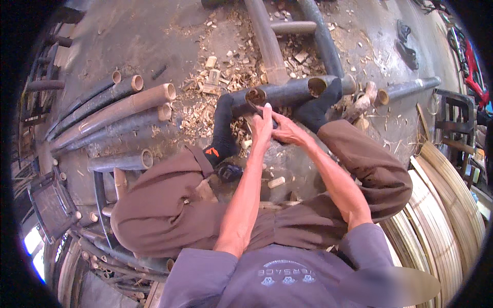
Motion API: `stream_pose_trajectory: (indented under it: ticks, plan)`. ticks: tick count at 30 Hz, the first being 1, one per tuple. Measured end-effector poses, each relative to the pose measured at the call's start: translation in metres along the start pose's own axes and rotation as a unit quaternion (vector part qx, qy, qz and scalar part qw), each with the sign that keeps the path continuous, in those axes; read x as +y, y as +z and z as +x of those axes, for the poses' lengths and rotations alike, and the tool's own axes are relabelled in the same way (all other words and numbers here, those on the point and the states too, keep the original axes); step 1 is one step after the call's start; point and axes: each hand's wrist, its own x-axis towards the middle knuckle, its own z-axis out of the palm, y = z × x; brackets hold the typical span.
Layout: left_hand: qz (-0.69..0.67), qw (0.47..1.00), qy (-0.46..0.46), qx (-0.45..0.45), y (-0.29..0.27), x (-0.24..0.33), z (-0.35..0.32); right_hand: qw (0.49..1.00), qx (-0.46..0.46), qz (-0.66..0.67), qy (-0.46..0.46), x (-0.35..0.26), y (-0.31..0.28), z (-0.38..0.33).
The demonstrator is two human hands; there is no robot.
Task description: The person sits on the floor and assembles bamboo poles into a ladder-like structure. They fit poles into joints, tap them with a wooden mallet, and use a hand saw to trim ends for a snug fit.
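Note:
My left hand point(262, 124) and my right hand point(290, 132) are close together in front of a dark bamboo pole point(284, 96). Both are closed round a dark, narrow-bladed hand tool point(251, 105), whose exact kind I cannot make out. Its tip points toward a round hole point(255, 96) cut in the pole's left part, and my left thumb lies along the tool. A second hole point(317, 86) opens farther right. My feet in dark socks, the left foot point(224, 123) and the right foot point(321, 105), press against the pole. Most of the handle is hidden by my fingers.
Pale wood shavings point(197, 110) litter the floor round the pole. Several cut bamboo poles point(123, 115) lie at the left. Beyond stands a joined bamboo frame point(292, 27). Bundled split strips point(441, 205) lie at the right; a pair of sandals point(405, 46) lies far right.

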Motion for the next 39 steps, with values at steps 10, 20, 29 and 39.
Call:
stream_pose_trajectory:
  ticks: [10, 20, 29, 39]
  plan:
    - [0.384, 0.912, 0.129, -0.065, -0.099, 0.096, 0.031, 0.672, 0.321, 0.659, 0.106, -0.101, 0.132, 0.084]
    - [0.217, 0.908, 0.341, 0.107, -0.079, 0.097, 0.051, 0.937, 0.306, 0.102, 0.131, -0.041, 0.099, -0.001]
    - [0.48, 0.784, 0.375, 0.121, -0.028, 0.002, 0.046, 0.907, 0.117, -0.365, 0.176, 0.002, 0.094, -0.1]
    - [-0.129, 0.928, 0.339, 0.087, -0.025, -0.055, 0.063, 0.927, 0.17, -0.256, -0.215, -0.171, 0.113, 0.159]
